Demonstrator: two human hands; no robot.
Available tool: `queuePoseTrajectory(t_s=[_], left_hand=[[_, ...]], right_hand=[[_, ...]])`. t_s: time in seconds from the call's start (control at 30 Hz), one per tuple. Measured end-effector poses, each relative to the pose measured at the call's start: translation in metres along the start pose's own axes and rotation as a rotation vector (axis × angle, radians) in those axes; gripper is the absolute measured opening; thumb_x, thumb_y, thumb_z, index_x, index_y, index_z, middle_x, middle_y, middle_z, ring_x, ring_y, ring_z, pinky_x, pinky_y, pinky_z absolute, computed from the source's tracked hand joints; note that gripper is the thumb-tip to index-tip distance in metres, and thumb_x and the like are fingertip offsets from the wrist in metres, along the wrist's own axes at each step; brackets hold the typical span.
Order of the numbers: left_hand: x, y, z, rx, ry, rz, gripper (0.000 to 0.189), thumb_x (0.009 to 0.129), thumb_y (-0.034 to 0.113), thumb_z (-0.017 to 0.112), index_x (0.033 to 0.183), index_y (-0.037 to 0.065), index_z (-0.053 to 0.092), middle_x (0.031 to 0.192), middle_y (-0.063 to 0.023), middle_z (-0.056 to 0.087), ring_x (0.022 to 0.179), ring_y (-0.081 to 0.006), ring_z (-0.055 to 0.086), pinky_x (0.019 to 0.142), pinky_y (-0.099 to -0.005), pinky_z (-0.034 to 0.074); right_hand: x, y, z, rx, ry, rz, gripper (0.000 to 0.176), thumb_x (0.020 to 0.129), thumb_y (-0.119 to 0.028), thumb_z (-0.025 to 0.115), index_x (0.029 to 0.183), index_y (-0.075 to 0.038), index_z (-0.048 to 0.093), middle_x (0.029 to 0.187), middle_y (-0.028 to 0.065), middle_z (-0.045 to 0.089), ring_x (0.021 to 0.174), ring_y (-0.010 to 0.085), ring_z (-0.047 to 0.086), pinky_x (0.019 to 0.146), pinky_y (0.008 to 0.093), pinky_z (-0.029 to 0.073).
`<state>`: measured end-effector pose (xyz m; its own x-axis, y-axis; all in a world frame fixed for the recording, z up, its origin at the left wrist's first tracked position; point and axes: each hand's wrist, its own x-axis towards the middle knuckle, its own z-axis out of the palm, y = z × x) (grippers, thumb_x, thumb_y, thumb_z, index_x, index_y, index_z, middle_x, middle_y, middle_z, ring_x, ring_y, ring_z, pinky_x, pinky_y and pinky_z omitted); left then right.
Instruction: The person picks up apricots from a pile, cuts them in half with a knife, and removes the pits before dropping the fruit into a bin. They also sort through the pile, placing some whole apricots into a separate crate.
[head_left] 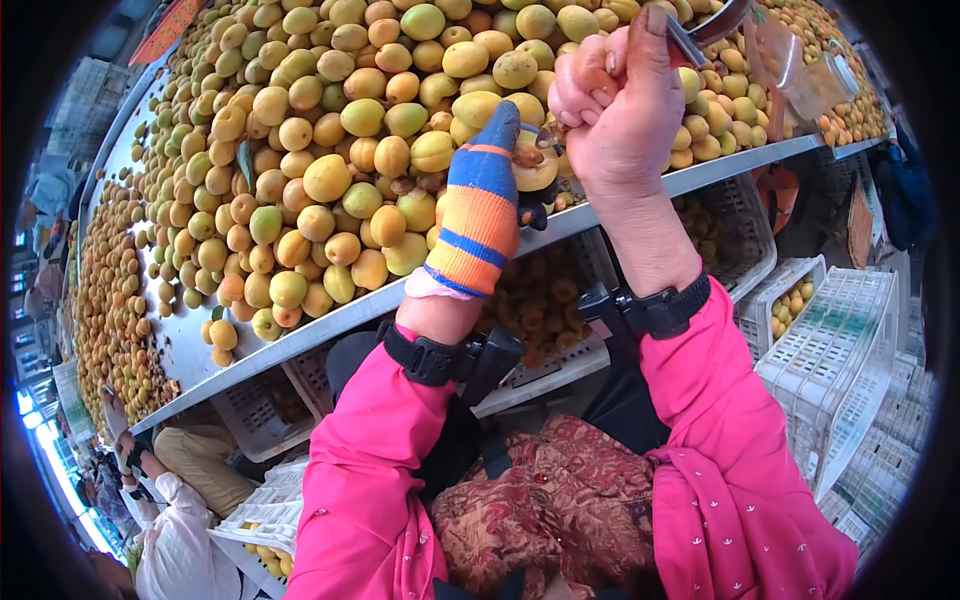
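Observation:
My left hand (480,205), in a blue and orange striped knit glove, holds a cut-open fruit (533,166) whose brown inside shows, just above the table's front edge. Close by on the right, my bare right hand (625,110) has its fingers curled in, with the thumb pointing up. A small thin curved piece shows between the two hands; what my right hand grips, if anything, is too small to make out. Yellow-green fruits (326,178) are piled behind both hands.
The metal table edge (330,323) runs across in front of me. Crates of fruit (545,372) stand beneath it, with white crates (830,365) at right. A clear plastic container (820,85) lies at upper right. Another person (180,540) is at lower left.

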<state>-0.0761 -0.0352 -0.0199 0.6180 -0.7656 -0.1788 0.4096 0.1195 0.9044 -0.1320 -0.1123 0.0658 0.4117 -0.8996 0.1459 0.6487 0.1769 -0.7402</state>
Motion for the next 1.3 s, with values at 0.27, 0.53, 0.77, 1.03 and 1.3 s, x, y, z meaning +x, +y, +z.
queuePoseTrajectory(t_s=[0.27,0.53,0.77,1.03,1.3], left_hand=[[-0.007,0.005,-0.004,0.748,-0.054,0.261,0.029,0.074,0.002,0.054,0.102,0.004,0.049,0.083,-0.0162,0.059,0.078,-0.0342,0.058,0.065,-0.0374,0.046],[-0.010,-0.001,-0.004,0.967,-0.067,0.802,0.014,0.083,0.006,0.048,0.096,0.002,0.052,0.071,-0.0055,0.057,0.058,-0.0121,0.052,0.053,-0.0250,0.043],[-0.023,-0.003,-0.014,0.361,-0.313,0.051,0.018,0.080,0.001,0.052,0.098,0.004,0.051,0.071,-0.0055,0.054,0.043,-0.0023,0.039,0.039,-0.0219,0.033],[-0.001,0.020,-0.005,-0.908,-0.227,-0.315,0.037,0.092,0.028,0.043,0.117,0.002,0.045,0.106,-0.0130,0.056,0.096,-0.0237,0.054,0.085,-0.0385,0.044],[0.000,0.028,-0.008,-0.444,0.006,0.181,0.035,0.094,0.024,0.039,0.122,0.003,0.044,0.117,-0.0105,0.051,0.106,-0.0177,0.050,0.094,-0.0311,0.039]], right_hand=[[0.007,0.015,-0.014,0.142,-0.001,0.191,0.042,0.090,-0.043,0.049,0.061,-0.015,0.035,0.046,-0.0034,0.026,0.034,0.0081,0.023,0.033,0.0235,0.020],[0.004,0.007,-0.005,0.009,-0.102,0.318,0.041,0.089,-0.042,0.052,0.063,-0.016,0.035,0.047,-0.0034,0.025,0.034,0.0080,0.024,0.032,0.0238,0.020],[0.001,0.014,-0.008,-0.003,-0.380,0.263,0.037,0.089,-0.038,0.054,0.067,-0.012,0.041,0.047,-0.0022,0.032,0.036,0.0081,0.030,0.034,0.0233,0.022],[0.028,0.006,-0.032,0.028,0.062,0.140,0.034,0.088,-0.039,0.053,0.066,-0.015,0.042,0.050,-0.0051,0.028,0.041,0.0064,0.022,0.039,0.0234,0.019],[-0.004,0.051,-0.018,-0.720,-0.293,0.117,0.044,0.075,-0.040,0.070,0.092,-0.003,0.053,0.076,0.0042,0.056,0.066,0.0120,0.056,0.059,0.0251,0.047]])
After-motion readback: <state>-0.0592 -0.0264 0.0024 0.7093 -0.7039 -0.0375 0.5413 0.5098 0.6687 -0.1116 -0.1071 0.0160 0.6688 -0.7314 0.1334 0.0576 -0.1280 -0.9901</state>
